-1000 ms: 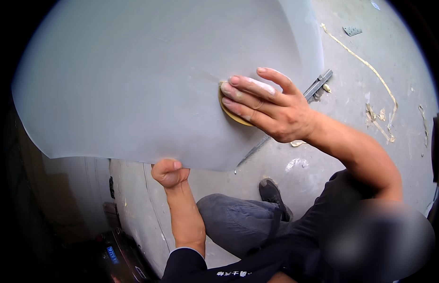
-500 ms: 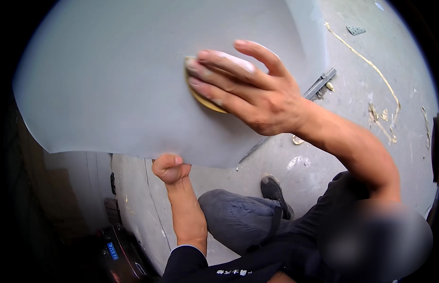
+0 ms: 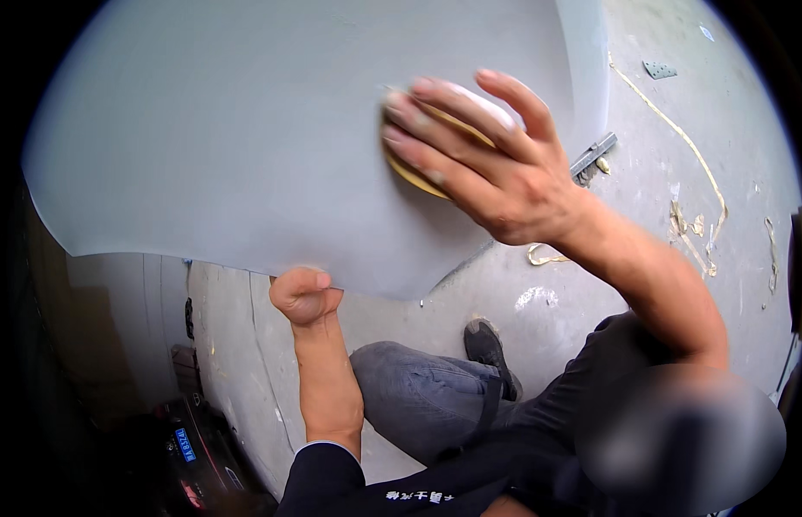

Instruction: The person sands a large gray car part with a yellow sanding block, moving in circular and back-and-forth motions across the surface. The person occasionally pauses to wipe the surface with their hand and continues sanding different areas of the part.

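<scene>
Head view. Under flat right hand, from its palm toward ten o'clock: yellow sanding pad, against grey car-body panel. Mostly covered; long axis apparently ten to four o'clock, along fingers laid near-straight, index apart. At seven o'clock from pad, farther off: left hand, curled at panel's lower edge, fingertips hidden, grip impossible to tell.

Right hand blurred, partly hiding yellow pad; grey panel cut off above.
</scene>
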`<state>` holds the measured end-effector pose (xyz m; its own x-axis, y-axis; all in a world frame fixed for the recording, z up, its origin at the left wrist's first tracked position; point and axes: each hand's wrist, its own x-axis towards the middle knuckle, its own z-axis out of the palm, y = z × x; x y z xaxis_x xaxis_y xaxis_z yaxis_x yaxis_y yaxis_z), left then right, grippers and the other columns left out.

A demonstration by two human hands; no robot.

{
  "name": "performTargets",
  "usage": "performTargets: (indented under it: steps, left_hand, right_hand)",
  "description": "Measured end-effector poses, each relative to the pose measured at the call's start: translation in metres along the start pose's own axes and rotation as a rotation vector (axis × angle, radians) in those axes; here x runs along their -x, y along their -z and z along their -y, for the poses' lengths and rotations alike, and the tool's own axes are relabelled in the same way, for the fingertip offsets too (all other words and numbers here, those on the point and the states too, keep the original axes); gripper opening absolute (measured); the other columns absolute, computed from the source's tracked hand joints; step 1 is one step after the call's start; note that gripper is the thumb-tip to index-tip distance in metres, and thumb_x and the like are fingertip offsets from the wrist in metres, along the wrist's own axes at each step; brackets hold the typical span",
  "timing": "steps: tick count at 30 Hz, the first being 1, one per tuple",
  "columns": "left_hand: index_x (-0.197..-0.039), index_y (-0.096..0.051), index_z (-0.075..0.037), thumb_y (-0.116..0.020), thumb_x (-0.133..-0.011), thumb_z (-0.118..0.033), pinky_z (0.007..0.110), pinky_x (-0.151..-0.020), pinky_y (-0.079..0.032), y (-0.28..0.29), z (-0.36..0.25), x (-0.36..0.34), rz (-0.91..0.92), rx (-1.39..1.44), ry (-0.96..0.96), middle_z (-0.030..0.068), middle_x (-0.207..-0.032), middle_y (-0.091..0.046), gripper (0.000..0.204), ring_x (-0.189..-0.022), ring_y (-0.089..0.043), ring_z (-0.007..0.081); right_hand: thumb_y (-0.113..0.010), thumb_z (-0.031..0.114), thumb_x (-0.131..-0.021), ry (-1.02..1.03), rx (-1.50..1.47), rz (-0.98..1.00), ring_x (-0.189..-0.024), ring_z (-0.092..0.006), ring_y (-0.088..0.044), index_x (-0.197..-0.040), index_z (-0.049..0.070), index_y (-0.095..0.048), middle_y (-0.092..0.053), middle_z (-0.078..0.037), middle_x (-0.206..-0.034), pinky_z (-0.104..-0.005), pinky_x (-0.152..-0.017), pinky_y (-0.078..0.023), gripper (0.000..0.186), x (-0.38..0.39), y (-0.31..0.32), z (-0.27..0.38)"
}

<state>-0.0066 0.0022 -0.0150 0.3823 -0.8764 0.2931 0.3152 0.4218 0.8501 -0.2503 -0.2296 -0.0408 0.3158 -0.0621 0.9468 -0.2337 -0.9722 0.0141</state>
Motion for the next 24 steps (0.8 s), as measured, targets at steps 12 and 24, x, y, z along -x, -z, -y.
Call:
performTargets:
  steps: [12, 24]
  left_hand:
    - [-0.145, -0.059, 0.005, -0.057, -0.062, -0.003, 0.055, -0.114, -0.053, -0.004, -0.002, -0.001, -0.020, -0.060, 0.006, 0.0189, -0.136, -0.069, 0.083, -0.129, -0.065, 0.0423]
    - [-0.140, -0.062, 0.006, -0.057, -0.063, -0.002, 0.056, -0.108, -0.056, 0.004, -0.001, -0.002, 0.041, 0.030, 0.019, 0.0184, -0.132, -0.071, 0.078, -0.121, -0.068, 0.0421]
  right_hand:
    - [-0.053, 0.023, -0.108, 0.031, 0.008, -0.005, -0.151, -0.0134, -0.053, -0.139, 0.018, -0.074, -0.066, 0.002, -0.156, -0.0457, -0.132, -0.031, 0.038, 0.000, -0.013, 0.006]
    - [-0.050, 0.028, -0.111, 0.103, 0.134, 0.150, -0.153, -0.0148, -0.051, -0.143, 0.018, -0.072, -0.066, 0.000, -0.156, -0.0471, -0.133, -0.031, 0.040, 0.048, 0.000, -0.007]
